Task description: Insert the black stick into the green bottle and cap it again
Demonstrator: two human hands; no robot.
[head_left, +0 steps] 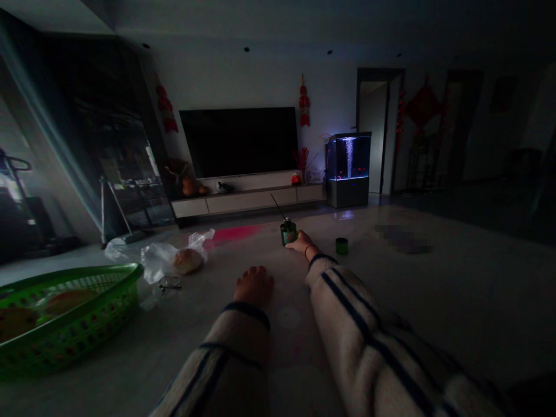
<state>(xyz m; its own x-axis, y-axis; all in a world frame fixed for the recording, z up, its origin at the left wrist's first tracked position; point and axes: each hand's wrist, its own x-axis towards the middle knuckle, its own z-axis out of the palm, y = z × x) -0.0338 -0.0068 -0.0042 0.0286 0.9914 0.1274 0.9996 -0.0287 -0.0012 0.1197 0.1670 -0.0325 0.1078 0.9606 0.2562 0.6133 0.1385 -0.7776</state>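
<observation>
My right hand (299, 241) is stretched far forward over the pale table top (391, 301), its fingers closed round a small dark green jar (288, 232) with a thin stick rising from it. A dark green lid (341, 246) lies just to the right of that hand. My left hand (253, 284) rests on the table nearer to me, fingers curled under into a loose fist with nothing visible in it. Both arms wear cream sleeves with dark stripes.
A green plastic basket (108, 289) with round brownish items sits at the near left. Beyond it lie clear plastic bags (152, 258) with a bun-like item (187, 260) and a small round lid (169, 282). A television, low cabinet and lit fish tank (348, 157) stand behind.
</observation>
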